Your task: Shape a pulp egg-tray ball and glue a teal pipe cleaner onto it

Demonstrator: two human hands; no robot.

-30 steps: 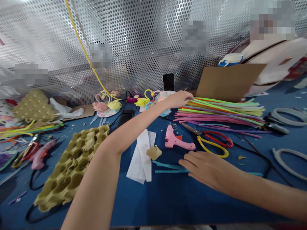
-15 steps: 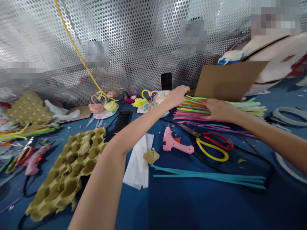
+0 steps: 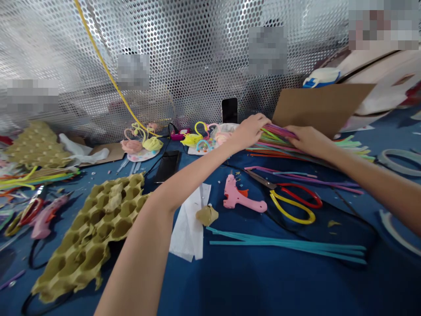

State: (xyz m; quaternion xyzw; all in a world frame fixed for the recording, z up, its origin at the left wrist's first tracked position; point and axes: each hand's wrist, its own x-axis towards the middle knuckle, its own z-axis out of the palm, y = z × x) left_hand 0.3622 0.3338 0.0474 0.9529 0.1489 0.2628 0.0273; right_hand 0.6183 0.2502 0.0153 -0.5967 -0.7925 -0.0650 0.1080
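Both my arms reach to the far side of the blue table. My left hand (image 3: 250, 130) is closed on the near ends of a bundle of coloured pipe cleaners (image 3: 342, 147) and tips them up off the table. My right hand (image 3: 304, 138) lies on top of the same bundle just to the right, its fingers curled over the pink and green stems. Several teal pipe cleaners (image 3: 289, 243) lie loose on the table in front of me.
A pink glue gun (image 3: 239, 198), red and yellow scissors (image 3: 291, 199), a paper-pulp lump (image 3: 206, 215) and white paper (image 3: 190, 224) lie mid-table. An egg tray (image 3: 95, 228) sits left, a phone (image 3: 229, 110) and cardboard sheet (image 3: 320, 107) at the perforated wall. A person sits far right.
My right hand left the teal pipe cleaners near me and went to the coloured bundle. My left hand has closed on the bundle's ends and lifted them.
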